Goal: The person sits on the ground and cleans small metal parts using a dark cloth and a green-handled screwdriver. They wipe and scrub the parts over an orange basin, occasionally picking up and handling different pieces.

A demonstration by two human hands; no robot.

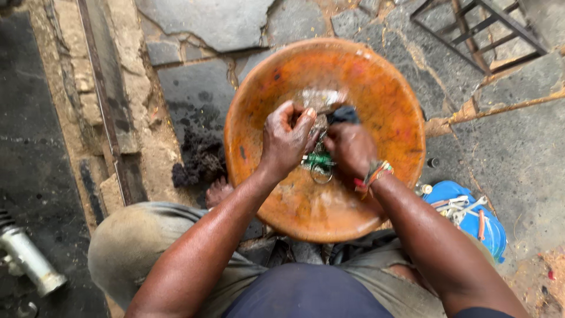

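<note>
Seen from above, a seated person leans over a wide orange basin (376, 88) resting on a cracked stone floor (200, 94). Both hands meet near the basin's centre. The left hand (286, 141) has its fingers (306, 118) pinched together on a small metal part (318, 125), with a pale, wet-looking piece just above it at 12 o'clock. The right hand (351, 147), at 3 o'clock from the left and almost touching it, curls its fingers closed around a dark cloth (344, 113); a beaded wristband (373, 174) circles that wrist. Between and just below the hands, at 6 o'clock, hangs a green-and-metal piece (318, 161) with a wire loop; exactly which fingers hold it cannot be told. At 4 o'clock from the basin a blue lid (453, 191) holds small tools. At 9 o'clock lies a black clump (200, 159). A silver cylinder (26, 259) lies far at 8 o'clock.
</note>
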